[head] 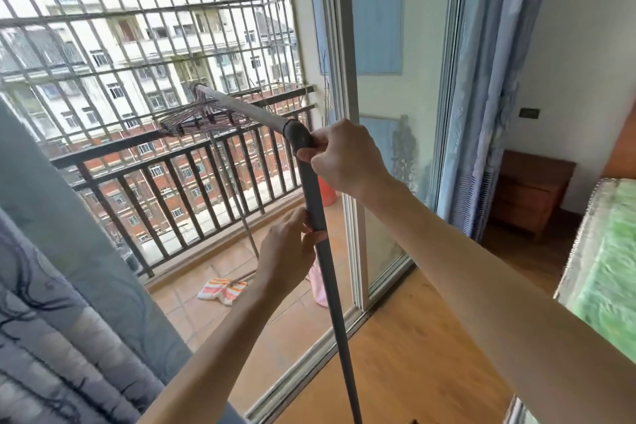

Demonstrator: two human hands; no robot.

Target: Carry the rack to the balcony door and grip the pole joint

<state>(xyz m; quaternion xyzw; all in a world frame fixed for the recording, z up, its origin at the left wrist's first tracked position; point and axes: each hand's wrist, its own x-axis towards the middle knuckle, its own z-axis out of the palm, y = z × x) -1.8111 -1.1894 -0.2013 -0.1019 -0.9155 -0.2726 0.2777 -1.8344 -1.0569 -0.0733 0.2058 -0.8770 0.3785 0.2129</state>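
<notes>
Gripping grey pole [323, 251], both hands [340, 158]

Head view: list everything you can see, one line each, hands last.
pole: one, grey, upright at centre, bent at the top
hangers: a bunch, dark, on the pole's far end
railing: one, dark, balcony edge
cloth: one, orange-and-white striped, balcony floor
bucket: one, orange, behind the pole
curtain: one, blue, beside the glass door
cabinet: one, brown, right wall
left hand: grips the pole lower down
right hand: grips the pole's bend
</notes>
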